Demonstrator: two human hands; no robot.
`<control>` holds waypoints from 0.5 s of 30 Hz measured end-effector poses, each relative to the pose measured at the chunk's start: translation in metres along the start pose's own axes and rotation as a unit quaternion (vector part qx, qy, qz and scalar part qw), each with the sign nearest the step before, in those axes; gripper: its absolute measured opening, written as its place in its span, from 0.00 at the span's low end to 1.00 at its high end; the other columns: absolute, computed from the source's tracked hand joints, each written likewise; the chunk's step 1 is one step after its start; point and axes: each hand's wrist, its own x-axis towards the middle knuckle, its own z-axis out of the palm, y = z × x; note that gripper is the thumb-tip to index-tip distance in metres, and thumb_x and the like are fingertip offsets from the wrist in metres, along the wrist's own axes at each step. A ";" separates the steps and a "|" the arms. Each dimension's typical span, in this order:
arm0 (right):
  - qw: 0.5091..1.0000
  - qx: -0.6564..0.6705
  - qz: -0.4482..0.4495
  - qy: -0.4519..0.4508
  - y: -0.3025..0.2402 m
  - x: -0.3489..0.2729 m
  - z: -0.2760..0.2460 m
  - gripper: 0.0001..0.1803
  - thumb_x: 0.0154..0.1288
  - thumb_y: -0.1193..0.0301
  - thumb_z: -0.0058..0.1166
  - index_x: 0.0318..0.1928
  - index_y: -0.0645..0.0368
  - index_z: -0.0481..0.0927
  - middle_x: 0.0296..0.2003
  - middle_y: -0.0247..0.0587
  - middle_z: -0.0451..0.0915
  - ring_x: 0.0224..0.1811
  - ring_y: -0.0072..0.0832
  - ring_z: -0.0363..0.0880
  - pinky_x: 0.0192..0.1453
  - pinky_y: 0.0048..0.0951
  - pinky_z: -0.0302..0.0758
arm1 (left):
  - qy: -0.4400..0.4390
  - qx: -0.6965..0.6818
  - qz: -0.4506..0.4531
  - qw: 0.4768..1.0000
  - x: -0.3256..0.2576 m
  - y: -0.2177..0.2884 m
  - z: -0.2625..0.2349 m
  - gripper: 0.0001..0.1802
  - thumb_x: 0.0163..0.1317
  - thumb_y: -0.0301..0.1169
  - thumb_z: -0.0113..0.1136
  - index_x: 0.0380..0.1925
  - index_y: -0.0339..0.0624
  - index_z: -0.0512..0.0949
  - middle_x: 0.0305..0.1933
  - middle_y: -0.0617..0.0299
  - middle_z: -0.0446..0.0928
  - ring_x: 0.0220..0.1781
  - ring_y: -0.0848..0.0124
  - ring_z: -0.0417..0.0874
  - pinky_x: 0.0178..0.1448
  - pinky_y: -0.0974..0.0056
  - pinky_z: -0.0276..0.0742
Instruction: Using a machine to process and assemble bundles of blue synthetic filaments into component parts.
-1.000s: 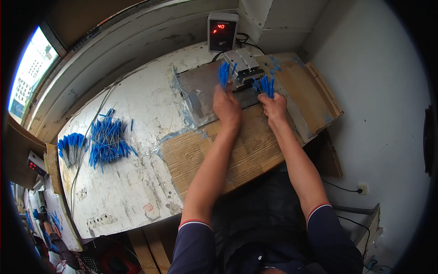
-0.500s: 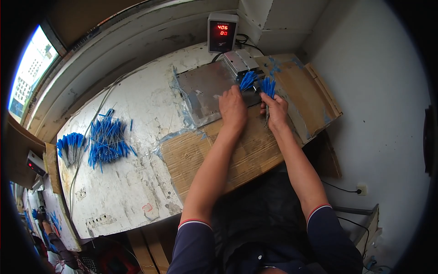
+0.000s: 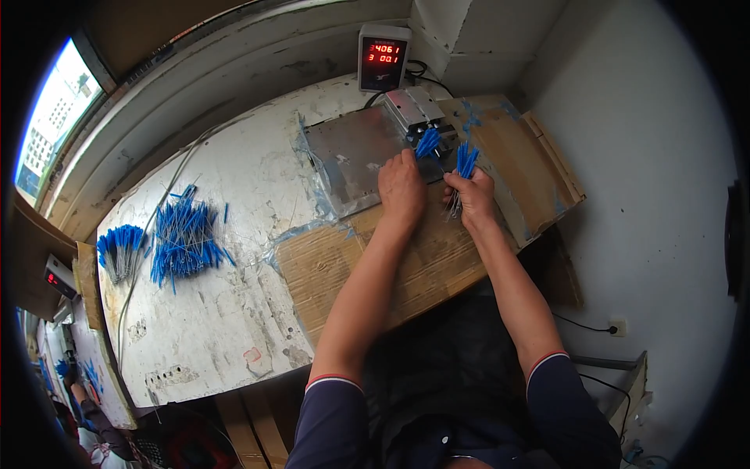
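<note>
Two loose heaps of blue-tipped strands lie at the left of the white, scuffed counter (image 3: 242, 313), well apart from the hands: a large heap (image 3: 187, 244) with its strands crossing, and a smaller heap (image 3: 121, 254) fanned toward the far side. A grey cable (image 3: 166, 190) runs between them. At the far edge stands a display box (image 3: 382, 62) with lit red figures, black leads (image 3: 418, 70) curling beside it. Nearer, a metal block (image 3: 414, 109) sits at the right end of a flat metal plate (image 3: 351, 160), blocking the way straight beyond the hands. A cardboard sheet (image 3: 336, 270) lies under the forearms; another cardboard piece (image 3: 522, 160) reaches toward the wall (image 3: 648, 195). At lower left, a co-worker's hand (image 3: 72, 375) is near more blue pieces.

The left hand (image 3: 402, 189) has its fingers curled in, pinching the near end of the left bundle (image 3: 427, 144), whose blue tips slant away and rightward, right up by the block. The right hand (image 3: 473, 195) grips the right bundle (image 3: 466, 160) between thumb and fingers; its long axis runs away from the person, blue tips far, leaning slightly right, pale ends nearest.
</note>
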 end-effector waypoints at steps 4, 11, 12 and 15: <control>0.999 -0.011 -0.044 0.021 0.002 0.001 0.001 0.08 0.58 0.77 0.65 0.34 0.59 0.77 0.25 0.33 0.78 0.21 0.22 0.77 0.21 0.27 0.78 | -0.006 0.014 0.020 1.000 -0.001 0.000 0.001 0.06 0.58 0.24 0.52 0.35 0.37 0.74 0.37 0.48 0.81 0.43 0.50 0.82 0.48 0.49 0.77; 0.996 -0.018 -0.073 0.040 0.008 0.006 0.007 0.08 0.58 0.77 0.64 0.34 0.63 0.77 0.25 0.34 0.77 0.20 0.22 0.76 0.20 0.27 0.76 | 0.066 -0.001 -0.066 0.996 0.001 -0.007 0.005 0.05 0.65 0.28 0.55 0.36 0.38 0.74 0.35 0.47 0.82 0.39 0.47 0.84 0.43 0.47 0.77; 0.996 -0.018 -0.073 0.042 0.007 0.007 0.008 0.08 0.58 0.77 0.64 0.34 0.63 0.77 0.25 0.34 0.77 0.20 0.22 0.76 0.20 0.27 0.76 | 0.078 -0.030 -0.107 0.991 0.002 -0.005 0.005 0.06 0.68 0.30 0.55 0.36 0.39 0.73 0.35 0.46 0.82 0.38 0.46 0.84 0.42 0.45 0.77; 0.996 -0.007 -0.077 0.039 0.010 0.012 0.015 0.08 0.57 0.77 0.64 0.35 0.63 0.77 0.25 0.34 0.77 0.19 0.21 0.76 0.20 0.27 0.76 | 0.103 -0.052 -0.101 0.988 0.002 -0.008 0.005 0.08 0.70 0.33 0.55 0.36 0.39 0.72 0.34 0.45 0.82 0.37 0.44 0.84 0.40 0.43 0.75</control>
